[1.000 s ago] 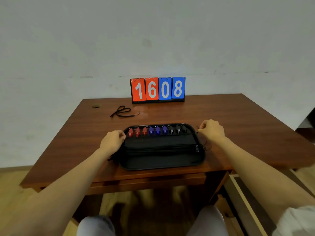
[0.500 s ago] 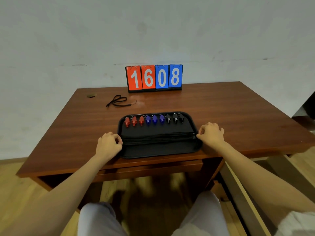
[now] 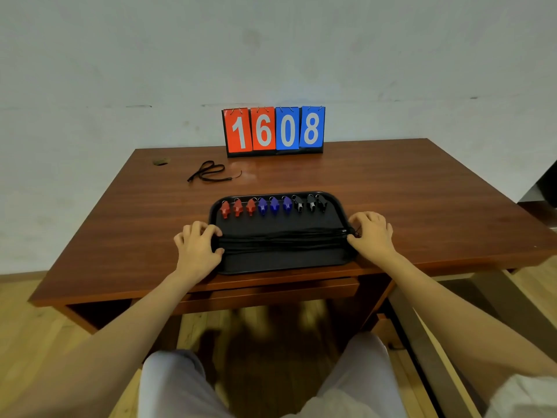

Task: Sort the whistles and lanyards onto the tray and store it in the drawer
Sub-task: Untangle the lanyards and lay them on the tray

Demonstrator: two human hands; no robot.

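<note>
**Tray and contents, head view.** We see a black tray point(image 3: 280, 262) lying at the 6 o'clock edge of the wooden surface point(image 3: 422, 200).

Along the tray's 12 o'clock rim we count nine whistles in one row. From 9 o'clock to 3 o'clock these are three red whistles point(image 3: 237, 207), three blue whistles point(image 3: 274, 205) and three black whistles point(image 3: 310, 203).

Across the middle of the tray, a bundle of black lanyards point(image 3: 283, 241) runs straight from the 9 o'clock rim to the 3 o'clock rim. The strip of tray toward 6 o'clock shows bare.

The left hand point(image 3: 197, 247) takes the tray's 9 o'clock rim. Its grip is narrow, with the fingers curled over the edge and the thumb lying on the tray beside the lanyard ends. The right hand point(image 3: 372, 236) takes the 3 o'clock rim in the same narrow grip, its fingertips touching the other ends of the bundle.

One loose lanyard point(image 3: 208, 171) lies coiled on the surface at 11 o'clock from the tray, well apart from it. At 12 o'clock, against the wall, a scoreboard point(image 3: 273, 131) stands upright and reads 1608.
</note>
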